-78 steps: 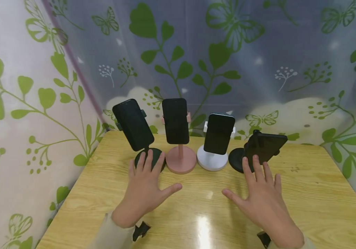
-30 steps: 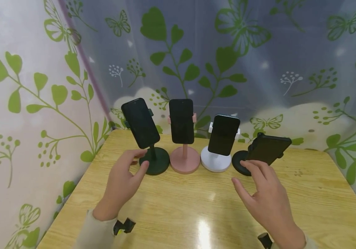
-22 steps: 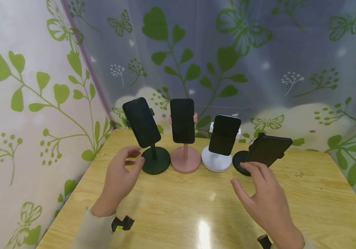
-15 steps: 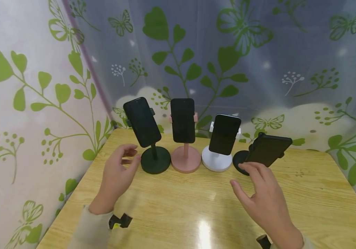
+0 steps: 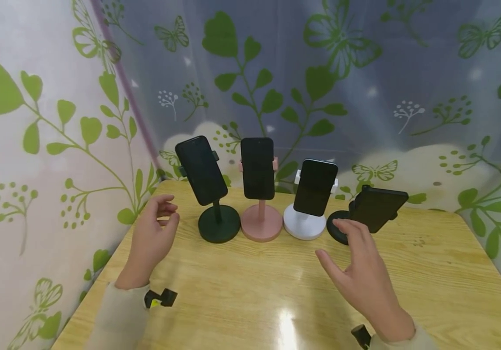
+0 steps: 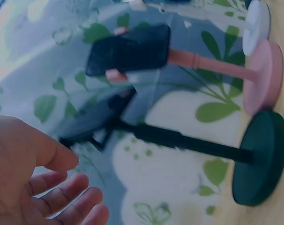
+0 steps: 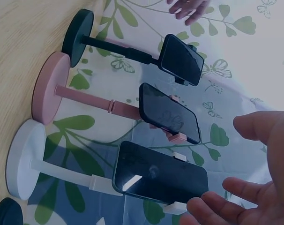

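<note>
Soft, even light fills the head view, with a white streak of glare on the counter (image 5: pixel 233 291). Both wrist views are dimmer and bluish, the left one blurred; in the right one, a bright reflection marks the lowest phone (image 7: pixel 160 172)

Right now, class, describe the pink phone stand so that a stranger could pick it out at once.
Start at the wooden table in front of the leaf-patterned backdrop. Near the table's far edge, the pink phone stand is between the dark green stand and the white stand. It is the only pink stand there.
</note>
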Motion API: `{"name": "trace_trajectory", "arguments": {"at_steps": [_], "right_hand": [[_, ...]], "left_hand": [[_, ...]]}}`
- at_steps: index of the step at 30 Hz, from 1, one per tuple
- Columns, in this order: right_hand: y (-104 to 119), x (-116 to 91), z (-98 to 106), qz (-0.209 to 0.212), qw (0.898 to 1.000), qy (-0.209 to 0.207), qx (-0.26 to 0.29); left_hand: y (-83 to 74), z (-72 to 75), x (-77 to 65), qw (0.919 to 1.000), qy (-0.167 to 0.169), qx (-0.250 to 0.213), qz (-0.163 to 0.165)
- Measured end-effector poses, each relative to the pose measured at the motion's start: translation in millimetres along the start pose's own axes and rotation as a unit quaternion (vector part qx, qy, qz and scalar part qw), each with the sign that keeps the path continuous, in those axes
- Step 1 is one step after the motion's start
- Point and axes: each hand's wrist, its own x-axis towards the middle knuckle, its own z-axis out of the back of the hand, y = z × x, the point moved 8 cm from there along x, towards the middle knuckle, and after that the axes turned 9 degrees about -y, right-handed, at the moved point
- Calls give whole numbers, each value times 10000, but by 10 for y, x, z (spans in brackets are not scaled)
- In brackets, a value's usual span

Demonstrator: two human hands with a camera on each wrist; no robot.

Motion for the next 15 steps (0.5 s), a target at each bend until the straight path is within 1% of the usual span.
{"name": "trace_trajectory", "arguments": {"at_steps": [4,8,12,15], "right_hand": [[10,40,-57,107,9999,-24,79],[4,86,-131,135,9996,19,233],[-9,103,-239,20,9988,193,450],[-30,116,-306,-98,9978,344,559]], "left_hand": [[213,-75,78,9997,111,-21,200],[405,-192,138,9989,268,-32,374],[523,-302,174,9973,469,-130,554],[555,-408,211,9955,693,-181,620]]}}
